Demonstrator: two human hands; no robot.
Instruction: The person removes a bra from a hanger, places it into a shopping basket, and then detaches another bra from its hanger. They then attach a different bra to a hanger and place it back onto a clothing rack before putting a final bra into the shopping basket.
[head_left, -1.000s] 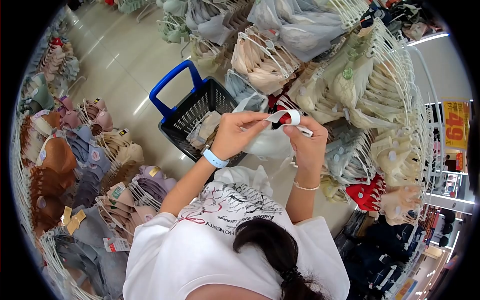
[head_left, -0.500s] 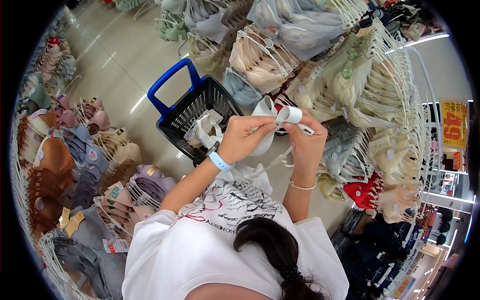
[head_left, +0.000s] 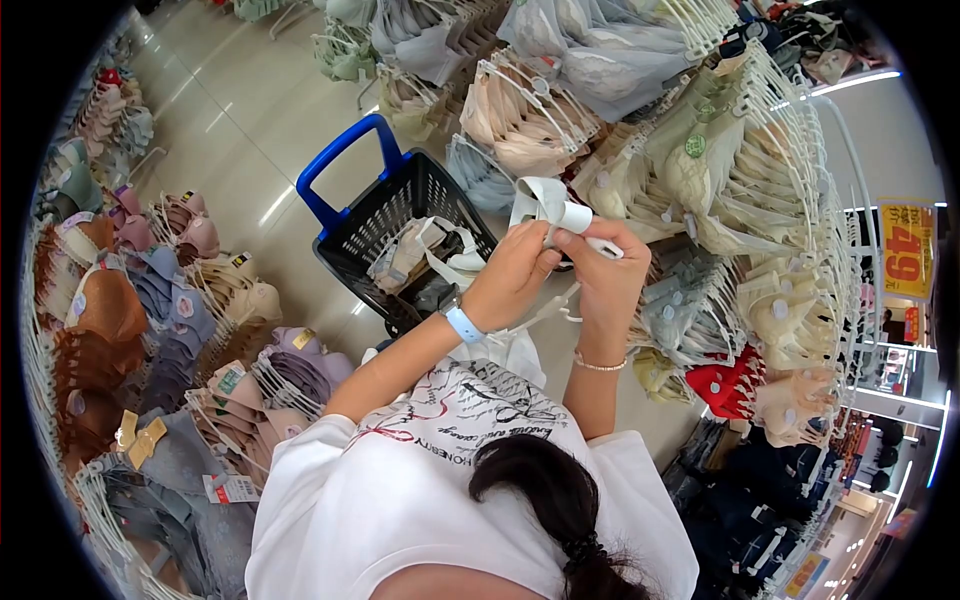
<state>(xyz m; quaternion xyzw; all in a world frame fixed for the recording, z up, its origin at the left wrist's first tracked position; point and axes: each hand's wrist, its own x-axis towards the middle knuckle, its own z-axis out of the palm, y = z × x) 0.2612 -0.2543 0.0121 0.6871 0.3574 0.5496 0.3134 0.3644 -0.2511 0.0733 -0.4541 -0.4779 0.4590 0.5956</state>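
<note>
A wide, glossy white strap (head_left: pixel 541 197) loops up between my hands in front of me. My left hand (head_left: pixel 512 274) is closed, its thumb and fingers pinching the strap from the left. On the other side my right hand (head_left: pixel 612 268) also pinches the strap, with the white end of a hanger (head_left: pixel 603 247) showing at its fingers. Below, a thin white hanger bar (head_left: pixel 540 318) with a hook hangs between my wrists. White fabric (head_left: pixel 505 352) lies under it, partly hidden by my left arm; whether it joins the strap cannot be made out.
A black shopping basket (head_left: pixel 338 257) with a blue handle (head_left: pixel 312 208) stands ahead on the tiled floor, with beige and white garments (head_left: pixel 405 255) inside. Racks of bras on hangers (head_left: pixel 735 190) crowd the right side, and more bras (head_left: pixel 110 305) hang at the left.
My left hand has moved right and slightly down, closer to my right hand. The strap's loop now stands higher and more bunched. More of the basket's contents show.
</note>
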